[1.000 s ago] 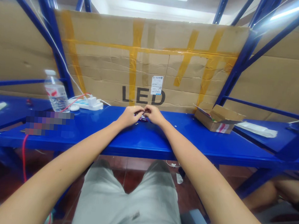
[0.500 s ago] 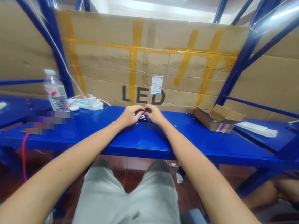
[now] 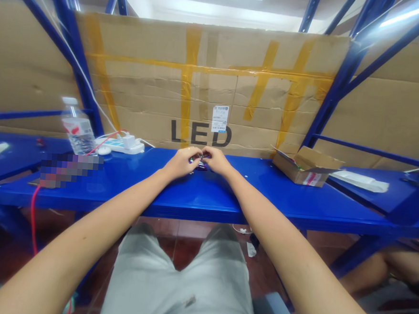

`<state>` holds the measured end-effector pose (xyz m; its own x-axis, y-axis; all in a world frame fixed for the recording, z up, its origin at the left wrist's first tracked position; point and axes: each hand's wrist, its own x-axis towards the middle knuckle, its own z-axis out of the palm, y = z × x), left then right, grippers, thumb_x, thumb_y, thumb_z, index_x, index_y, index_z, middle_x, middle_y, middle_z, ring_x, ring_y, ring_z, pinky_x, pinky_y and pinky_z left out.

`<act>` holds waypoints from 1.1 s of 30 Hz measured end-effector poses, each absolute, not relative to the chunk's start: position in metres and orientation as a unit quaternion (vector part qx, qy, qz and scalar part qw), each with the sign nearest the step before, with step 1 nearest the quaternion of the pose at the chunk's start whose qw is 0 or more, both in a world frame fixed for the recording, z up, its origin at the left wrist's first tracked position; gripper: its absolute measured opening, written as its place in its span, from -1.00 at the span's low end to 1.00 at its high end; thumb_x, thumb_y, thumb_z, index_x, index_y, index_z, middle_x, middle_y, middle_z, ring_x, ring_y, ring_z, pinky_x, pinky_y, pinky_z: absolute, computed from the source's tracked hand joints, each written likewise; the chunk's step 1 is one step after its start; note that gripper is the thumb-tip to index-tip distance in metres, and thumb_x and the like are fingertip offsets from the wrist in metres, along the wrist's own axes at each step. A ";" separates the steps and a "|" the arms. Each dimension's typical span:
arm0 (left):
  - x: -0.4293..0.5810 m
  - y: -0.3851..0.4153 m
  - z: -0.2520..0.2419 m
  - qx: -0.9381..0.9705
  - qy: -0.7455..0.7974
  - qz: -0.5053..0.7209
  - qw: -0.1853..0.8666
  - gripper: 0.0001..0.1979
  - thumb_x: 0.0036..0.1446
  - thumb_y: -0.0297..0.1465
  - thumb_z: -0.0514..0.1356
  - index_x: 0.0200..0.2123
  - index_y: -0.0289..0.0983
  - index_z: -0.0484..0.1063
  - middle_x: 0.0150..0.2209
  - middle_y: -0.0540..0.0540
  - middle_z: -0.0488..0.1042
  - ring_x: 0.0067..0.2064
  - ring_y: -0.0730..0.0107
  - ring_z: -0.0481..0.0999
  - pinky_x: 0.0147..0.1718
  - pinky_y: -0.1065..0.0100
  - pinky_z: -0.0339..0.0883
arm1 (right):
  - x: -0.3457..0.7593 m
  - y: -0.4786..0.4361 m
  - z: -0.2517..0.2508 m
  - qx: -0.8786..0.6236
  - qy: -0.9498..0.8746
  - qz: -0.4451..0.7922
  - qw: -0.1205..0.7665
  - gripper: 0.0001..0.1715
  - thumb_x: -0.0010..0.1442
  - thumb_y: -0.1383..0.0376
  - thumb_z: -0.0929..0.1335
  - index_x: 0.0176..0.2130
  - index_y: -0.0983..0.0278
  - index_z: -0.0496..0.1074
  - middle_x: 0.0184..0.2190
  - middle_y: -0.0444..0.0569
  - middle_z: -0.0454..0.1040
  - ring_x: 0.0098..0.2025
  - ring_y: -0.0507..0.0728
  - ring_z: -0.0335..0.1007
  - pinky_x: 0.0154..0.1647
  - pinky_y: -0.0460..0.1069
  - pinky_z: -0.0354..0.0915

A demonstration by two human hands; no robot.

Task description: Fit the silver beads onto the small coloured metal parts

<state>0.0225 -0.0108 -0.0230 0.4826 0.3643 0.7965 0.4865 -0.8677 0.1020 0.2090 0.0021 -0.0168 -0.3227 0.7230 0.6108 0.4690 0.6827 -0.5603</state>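
Blue bench [image 3: 264, 189] carries a small dark part [image 3: 202, 164] at its middle, pinched from either side by left hand [image 3: 182, 162] and right hand [image 3: 217, 161]; it appears light, rigid and easily dropped, so fingertip grip at its edges suits best.

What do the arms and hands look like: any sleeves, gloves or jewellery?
The left forearm and right forearm are bare to the picture's edge, no sleeves in view. The left hand and right hand wear no gloves; no watch or bracelet shows.
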 end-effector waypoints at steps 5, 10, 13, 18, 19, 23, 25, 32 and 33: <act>0.021 -0.007 -0.025 -0.865 -0.217 -0.437 0.117 -0.87 0.26 -0.47 0.15 -0.16 -0.27 0.48 -0.24 -0.13 0.52 -0.20 0.31 0.53 -0.15 0.31 0.40 | 0.208 0.001 -0.016 -0.363 -0.800 0.147 0.455 -0.86 -0.08 0.42 0.32 -0.40 0.27 0.39 -0.40 -0.12 0.46 -0.29 0.10 0.33 -0.16 -0.01 0.25; 0.021 -0.002 -0.030 -0.860 -0.228 -0.426 0.164 -0.82 0.32 -0.44 0.11 -0.11 -0.26 0.50 -0.16 -0.18 0.50 -0.13 0.27 0.53 -0.10 0.27 0.42 | 0.210 0.003 -0.018 -0.361 -0.800 0.133 0.461 -0.85 -0.04 0.42 0.30 -0.37 0.27 0.39 -0.41 -0.12 0.46 -0.30 0.10 0.33 -0.20 -0.02 0.23; 0.024 -0.002 -0.032 -0.852 -0.238 -0.428 0.186 -0.78 0.33 -0.42 0.10 -0.03 -0.27 0.48 -0.11 -0.22 0.49 -0.09 0.22 0.53 -0.06 0.22 0.44 | 0.212 0.003 -0.017 -0.367 -0.795 0.114 0.470 -0.88 -0.03 0.42 0.29 -0.39 0.26 0.36 -0.43 -0.13 0.43 -0.32 0.10 0.31 -0.24 -0.03 0.20; 0.028 -0.011 -0.025 -0.846 -0.193 -0.455 0.200 -0.85 0.29 -0.47 0.13 -0.07 -0.28 0.37 -0.11 -0.25 0.40 -0.01 0.14 0.45 0.00 0.10 0.43 | 0.211 0.005 -0.016 -0.371 -0.787 0.124 0.478 -0.87 -0.08 0.42 0.30 -0.41 0.24 0.31 -0.46 -0.15 0.39 -0.34 0.09 0.29 -0.26 -0.03 0.19; 0.028 -0.013 -0.024 -0.843 -0.179 -0.467 0.200 -0.83 0.28 -0.48 0.13 -0.06 -0.28 0.33 -0.08 -0.27 0.37 0.02 0.13 0.42 0.01 0.10 0.42 | 0.211 0.006 -0.017 -0.371 -0.785 0.127 0.480 -0.86 -0.09 0.42 0.31 -0.42 0.24 0.31 -0.46 -0.15 0.38 -0.34 0.09 0.29 -0.25 -0.03 0.19; 0.030 -0.015 -0.022 -0.852 -0.141 -0.470 0.186 -0.71 0.24 -0.56 0.11 0.01 -0.25 0.20 0.01 -0.29 0.29 0.09 0.14 0.39 0.04 0.11 0.41 | 0.210 0.008 -0.018 -0.359 -0.791 0.133 0.477 -0.87 -0.10 0.42 0.32 -0.43 0.25 0.31 -0.44 -0.14 0.38 -0.31 0.10 0.27 -0.24 -0.03 0.19; 0.031 -0.014 -0.023 -0.860 -0.139 -0.457 0.181 -0.67 0.23 -0.59 0.09 0.03 -0.24 0.17 0.03 -0.29 0.29 0.08 0.15 0.41 0.06 0.09 0.40 | 0.211 0.009 -0.018 -0.355 -0.794 0.130 0.476 -0.87 -0.09 0.43 0.32 -0.43 0.25 0.32 -0.43 -0.14 0.38 -0.30 0.10 0.26 -0.23 -0.03 0.19; 0.030 -0.012 -0.023 -0.852 -0.188 -0.451 0.186 -0.74 0.21 -0.57 0.11 -0.03 -0.26 0.24 -0.01 -0.28 0.33 0.03 0.10 0.42 0.02 0.07 0.39 | 0.216 0.010 -0.015 -0.361 -0.794 0.046 0.487 -0.77 -0.04 0.51 0.32 -0.36 0.29 0.51 -0.36 -0.05 0.41 -0.26 0.13 0.32 -0.11 0.03 0.26; 0.029 -0.011 -0.024 -0.848 -0.197 -0.457 0.185 -0.76 0.22 -0.56 0.12 -0.05 -0.27 0.25 -0.04 -0.27 0.34 0.01 0.10 0.43 0.00 0.08 0.39 | 0.217 0.011 -0.014 -0.360 -0.794 0.036 0.488 -0.75 -0.02 0.51 0.34 -0.34 0.28 0.55 -0.34 -0.03 0.43 -0.24 0.14 0.33 -0.07 0.04 0.27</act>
